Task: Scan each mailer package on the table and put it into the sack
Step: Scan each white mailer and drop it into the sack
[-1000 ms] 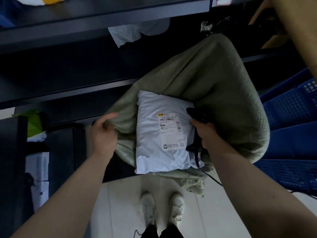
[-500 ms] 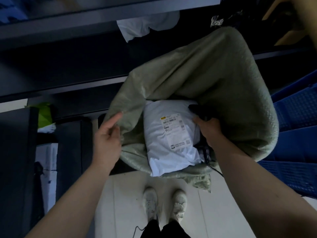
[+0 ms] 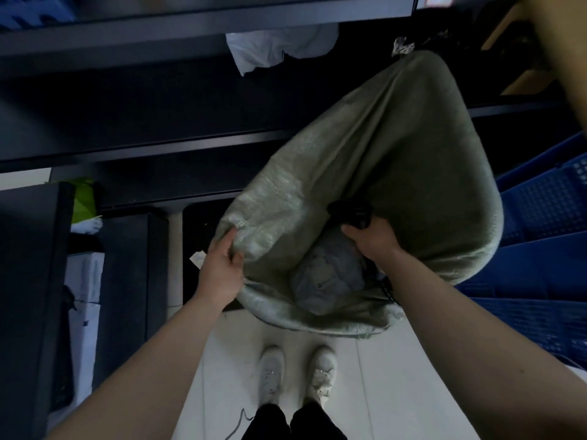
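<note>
A big grey-green woven sack leans on the floor in front of me with its mouth facing me. My left hand pinches the left rim of that mouth and holds it apart. A pale grey mailer package lies down inside the opening, in shadow, label barely visible. My right hand is at the right side of the mouth, above the mailer, and grips a black handheld scanner. The scanner's black cable trails down past my right wrist.
Dark metal shelving runs across the top and left, with a white plastic bag hanging from a shelf. Blue plastic crates stand at the right. A white box sits low on the left. My white shoes stand on pale floor tiles.
The mailer has slid from lying across the sack's mouth down into the sack. My right hand, still gripping the scanner, no longer touches it. My left hand keeps the rim.
</note>
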Demonstrator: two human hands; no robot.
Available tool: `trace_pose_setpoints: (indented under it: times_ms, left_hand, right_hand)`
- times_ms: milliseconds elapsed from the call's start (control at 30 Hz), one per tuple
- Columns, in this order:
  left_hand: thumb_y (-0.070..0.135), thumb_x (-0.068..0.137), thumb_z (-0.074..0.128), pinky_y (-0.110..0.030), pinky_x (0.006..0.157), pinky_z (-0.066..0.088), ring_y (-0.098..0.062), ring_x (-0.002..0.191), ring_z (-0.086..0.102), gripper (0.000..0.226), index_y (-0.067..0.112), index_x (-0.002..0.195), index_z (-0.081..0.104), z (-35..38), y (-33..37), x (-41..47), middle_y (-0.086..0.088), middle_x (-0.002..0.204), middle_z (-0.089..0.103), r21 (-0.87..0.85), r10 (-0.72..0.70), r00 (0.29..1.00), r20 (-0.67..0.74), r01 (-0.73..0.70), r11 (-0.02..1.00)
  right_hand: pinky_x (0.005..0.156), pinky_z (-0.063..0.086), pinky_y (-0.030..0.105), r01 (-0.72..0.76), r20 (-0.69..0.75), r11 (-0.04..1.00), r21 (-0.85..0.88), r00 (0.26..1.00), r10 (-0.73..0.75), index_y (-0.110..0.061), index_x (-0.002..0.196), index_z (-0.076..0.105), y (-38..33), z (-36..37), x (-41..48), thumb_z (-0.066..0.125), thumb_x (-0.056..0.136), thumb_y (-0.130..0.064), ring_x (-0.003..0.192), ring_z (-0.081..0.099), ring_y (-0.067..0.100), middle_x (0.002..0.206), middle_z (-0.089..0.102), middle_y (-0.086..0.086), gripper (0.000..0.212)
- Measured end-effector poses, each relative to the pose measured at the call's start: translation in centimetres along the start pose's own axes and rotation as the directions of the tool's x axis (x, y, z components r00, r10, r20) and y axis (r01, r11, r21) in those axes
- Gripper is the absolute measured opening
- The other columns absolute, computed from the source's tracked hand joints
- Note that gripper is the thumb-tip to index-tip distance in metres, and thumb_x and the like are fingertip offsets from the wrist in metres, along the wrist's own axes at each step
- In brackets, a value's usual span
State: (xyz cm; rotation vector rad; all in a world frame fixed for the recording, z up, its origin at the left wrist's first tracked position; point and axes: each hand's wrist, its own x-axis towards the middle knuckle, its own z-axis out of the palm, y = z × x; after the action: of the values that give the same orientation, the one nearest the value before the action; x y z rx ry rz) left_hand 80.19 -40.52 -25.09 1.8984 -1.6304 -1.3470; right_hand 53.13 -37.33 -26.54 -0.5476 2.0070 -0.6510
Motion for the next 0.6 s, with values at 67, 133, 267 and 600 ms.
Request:
trace_pose_setpoints:
  times_ms: [67, 133, 267, 600]
  left_hand:
    - [0.015, 0.099, 0.047, -0.037, 0.118, 0.026, -0.019, 0.141, 0.031, 0.055, 0.023, 0.151, 0.029, -0.2, -0.3, -0.3, -0.002, 0.157, 0.023, 0.07, -0.021, 0.999, 0.047, 0.017, 0.997]
    - [0.019, 0.098, 0.049, -0.036, 0.115, 0.03, -0.023, 0.14, 0.033, 0.06, 0.025, 0.153, 0.023, -0.4, -0.1, -0.6, -0.003, 0.158, 0.02, 0.147, -0.03, 0.994, 0.107, 0.014, 0.989]
    - [0.02, 0.097, 0.052, -0.036, 0.109, 0.032, -0.03, 0.135, 0.036, 0.076, 0.024, 0.155, 0.004, -1.1, 1.4, -1.6, -0.009, 0.159, 0.005, 0.326, -0.104, 0.976, 0.192, 0.037, 0.945]
    - [0.031, 0.097, 0.047, -0.039, 0.099, 0.045, -0.027, 0.118, 0.049, 0.045, 0.016, 0.139, 0.04, -5.1, 11.0, -10.8, -0.009, 0.142, 0.038, 0.55, 0.236, 0.912, 0.335, -0.392, 0.737]
  right_hand:
    - [0.075, 0.058, 0.038, -0.016, 0.021, 1.0, -0.008, 1.0, 0.016, 0.002, 0.12, 0.062, 0.0, -0.7, -1.1, 0.071, 0.089, -0.024, 0.084, 0.067, 0.027, 0.101, 0.067, 0.013, 0.041]
    - [0.053, 0.055, 0.031, -0.008, 0.028, 0.999, -0.044, 1.0, 0.009, -0.004, 0.112, 0.062, -0.4, -1.5, -2.8, 0.071, 0.089, -0.024, 0.067, 0.066, 0.023, 0.094, 0.068, 0.011, 0.031]
    - [0.043, 0.043, 0.024, 0.036, 0.013, 0.997, -0.061, 0.999, -0.035, -0.007, 0.103, 0.062, -1.2, -3.0, -6.8, 0.072, 0.087, -0.025, 0.061, 0.067, 0.022, 0.086, 0.068, 0.011, 0.025]
    - [0.075, 0.058, 0.043, 0.151, -0.154, 0.945, -0.291, 0.967, -0.202, -0.015, 0.089, 0.061, -2.8, -9.9, -23.5, 0.07, 0.085, -0.038, 0.076, 0.069, 0.025, 0.085, 0.071, 0.007, 0.025]
